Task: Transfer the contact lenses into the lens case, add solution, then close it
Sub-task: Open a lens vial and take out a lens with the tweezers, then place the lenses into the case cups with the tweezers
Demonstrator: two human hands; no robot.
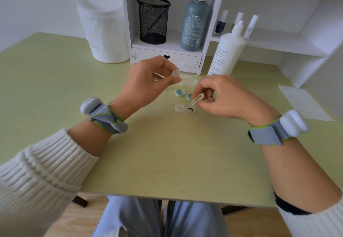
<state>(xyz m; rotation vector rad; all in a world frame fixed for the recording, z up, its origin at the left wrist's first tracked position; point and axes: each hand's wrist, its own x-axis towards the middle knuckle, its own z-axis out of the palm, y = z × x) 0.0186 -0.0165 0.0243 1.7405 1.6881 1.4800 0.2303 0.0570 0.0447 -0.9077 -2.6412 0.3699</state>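
While hands [220, 95] pinch, tweezers [197, 99] angle downward

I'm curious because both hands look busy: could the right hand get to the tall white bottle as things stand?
Probably yes, once freed. The white bottle stands on the table just beyond the right hand with nothing between them, but that hand's fingers are pinching the tweezers, which it would need to set down first.

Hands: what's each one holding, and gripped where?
Left hand pinches a small clear plastic piece by its near end. Right hand pinches white tweezers around mid-length, tips down over the lens case.
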